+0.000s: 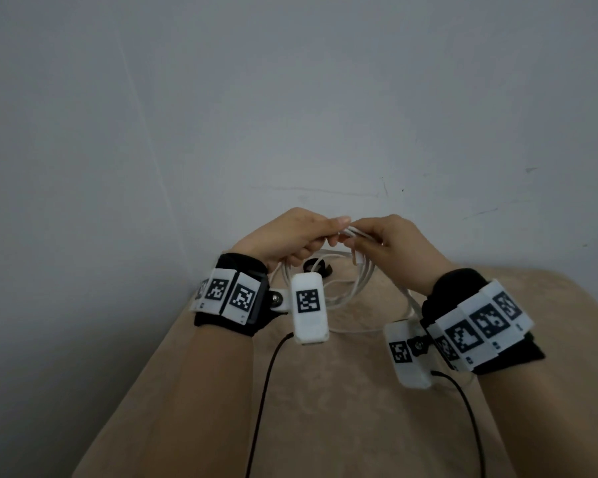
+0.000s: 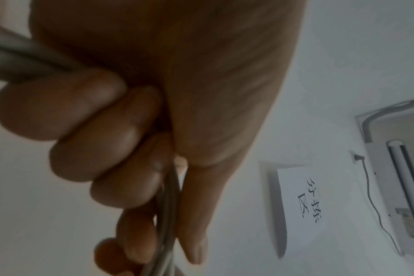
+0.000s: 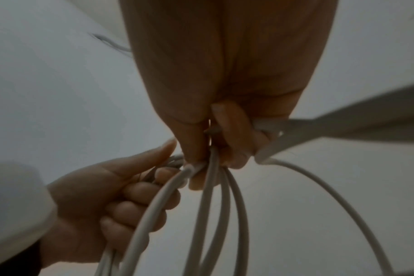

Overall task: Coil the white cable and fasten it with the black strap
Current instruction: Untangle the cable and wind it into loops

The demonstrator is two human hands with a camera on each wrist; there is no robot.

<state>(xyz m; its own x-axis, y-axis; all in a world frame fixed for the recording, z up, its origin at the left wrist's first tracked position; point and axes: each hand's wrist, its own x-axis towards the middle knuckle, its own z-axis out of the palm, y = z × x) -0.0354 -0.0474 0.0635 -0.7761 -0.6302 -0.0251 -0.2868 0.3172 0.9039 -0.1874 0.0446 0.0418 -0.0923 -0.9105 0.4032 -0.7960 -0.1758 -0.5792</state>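
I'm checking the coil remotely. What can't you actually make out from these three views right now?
- Black strap: head view only, mostly hidden behind the left wrist camera; its shape is unclear.
- White cable ends: no plug is identifiable; loops run off the right wrist view's bottom edge.
- Loop count: strands overlap and blur in the left hand and right hand.
- Cable in the left wrist view: dark, blurred, covered by fingers.

a beige cloth-covered table [image 1: 342, 408] stands against a plain grey-white wall [image 1: 290, 98] in dim light
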